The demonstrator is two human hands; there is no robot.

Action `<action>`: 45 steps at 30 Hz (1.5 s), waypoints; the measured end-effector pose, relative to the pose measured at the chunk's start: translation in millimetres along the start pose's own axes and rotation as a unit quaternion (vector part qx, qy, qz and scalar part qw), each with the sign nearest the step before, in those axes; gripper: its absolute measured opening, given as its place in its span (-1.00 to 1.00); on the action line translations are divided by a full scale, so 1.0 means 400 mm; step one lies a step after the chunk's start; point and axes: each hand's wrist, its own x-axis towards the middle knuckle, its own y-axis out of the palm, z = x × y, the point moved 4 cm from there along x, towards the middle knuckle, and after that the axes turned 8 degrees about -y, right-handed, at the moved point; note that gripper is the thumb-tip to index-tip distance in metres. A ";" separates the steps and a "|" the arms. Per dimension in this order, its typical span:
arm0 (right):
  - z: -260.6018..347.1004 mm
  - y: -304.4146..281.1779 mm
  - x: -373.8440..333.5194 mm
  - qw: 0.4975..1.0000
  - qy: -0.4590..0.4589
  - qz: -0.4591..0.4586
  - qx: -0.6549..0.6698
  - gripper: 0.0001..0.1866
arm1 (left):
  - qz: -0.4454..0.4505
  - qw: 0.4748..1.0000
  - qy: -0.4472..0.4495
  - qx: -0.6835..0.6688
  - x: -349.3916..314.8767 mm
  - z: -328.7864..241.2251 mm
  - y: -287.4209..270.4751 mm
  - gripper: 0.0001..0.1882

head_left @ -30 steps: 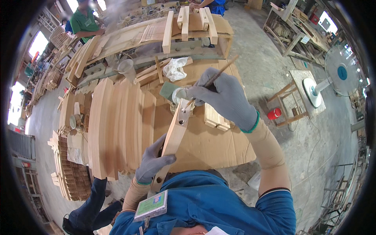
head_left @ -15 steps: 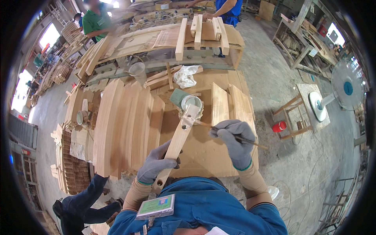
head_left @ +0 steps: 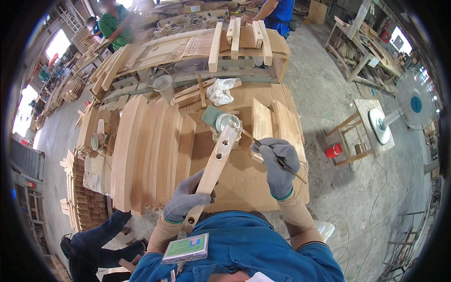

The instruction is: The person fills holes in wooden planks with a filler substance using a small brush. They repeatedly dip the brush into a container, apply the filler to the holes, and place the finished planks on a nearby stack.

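the gloved left hand [head_left: 185, 197] is closed around a wooden bar [head_left: 212, 175], which slants through the middle of the frame, its lower end near the blue shirt [head_left: 239, 244]. two holes show toward the bar's upper end, another near its lower end. the gloved right hand [head_left: 278, 162], right of center, pinches a thin stick [head_left: 295, 174]; the stick's tip is near the bar's upper end, though whether they touch is hard to tell.

just behind that end, at center, is a white cup [head_left: 226, 121], with a green block [head_left: 212, 114] beside it. the table [head_left: 239, 190] is covered in cardboard. a row of boards [head_left: 145, 160] fills the center left, angled wood pieces [head_left: 286, 127] lie right of the cup, and a crumpled white cloth [head_left: 221, 92] lies at upper center. a fan [head_left: 414, 104] stands at upper right.
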 end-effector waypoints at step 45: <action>-0.006 0.018 -0.020 0.968 -0.188 0.142 -0.085 -0.88 | -0.004 0.999 0.005 -0.052 0.018 0.007 -0.033 -0.16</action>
